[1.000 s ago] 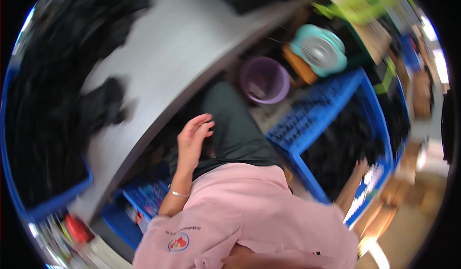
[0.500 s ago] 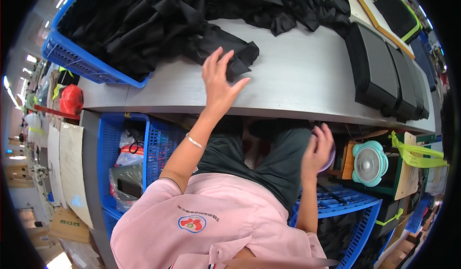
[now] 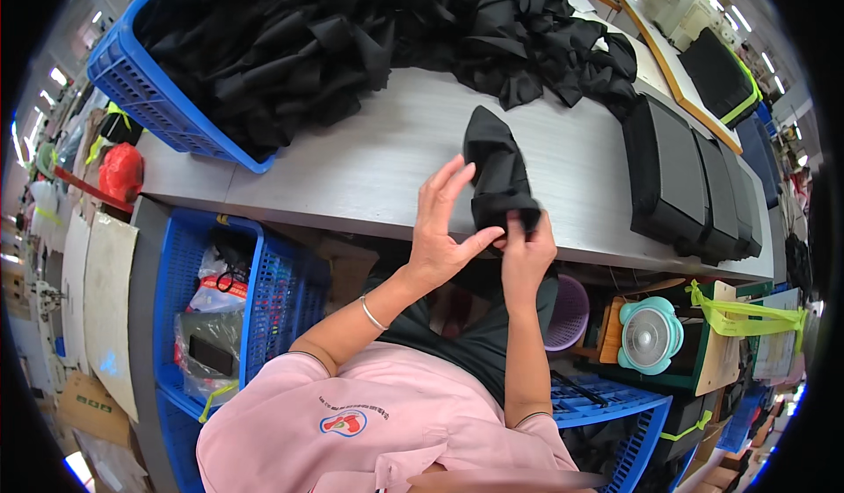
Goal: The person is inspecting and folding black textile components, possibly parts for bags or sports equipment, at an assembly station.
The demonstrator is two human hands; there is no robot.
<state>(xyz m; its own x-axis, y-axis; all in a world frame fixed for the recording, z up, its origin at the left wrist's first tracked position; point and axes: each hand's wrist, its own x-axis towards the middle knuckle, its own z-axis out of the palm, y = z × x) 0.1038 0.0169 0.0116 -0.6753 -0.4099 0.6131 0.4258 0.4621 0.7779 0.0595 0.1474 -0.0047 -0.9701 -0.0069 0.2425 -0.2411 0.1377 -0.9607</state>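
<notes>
Black cloth piece (image 3: 497, 172) at front edge of counter (image 3: 352, 167), pinched by near end in right hand (image 3: 529, 260), beside left hand (image 3: 437, 245) with fingers apart. Probably best to support far end with left, pinch steadily, avoid creasing.

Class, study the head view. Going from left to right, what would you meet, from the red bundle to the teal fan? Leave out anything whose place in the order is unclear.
Red bundle → lower blue crate → left hand → right hand, holding a black cloth piece → purple bin → teal fan.
</notes>
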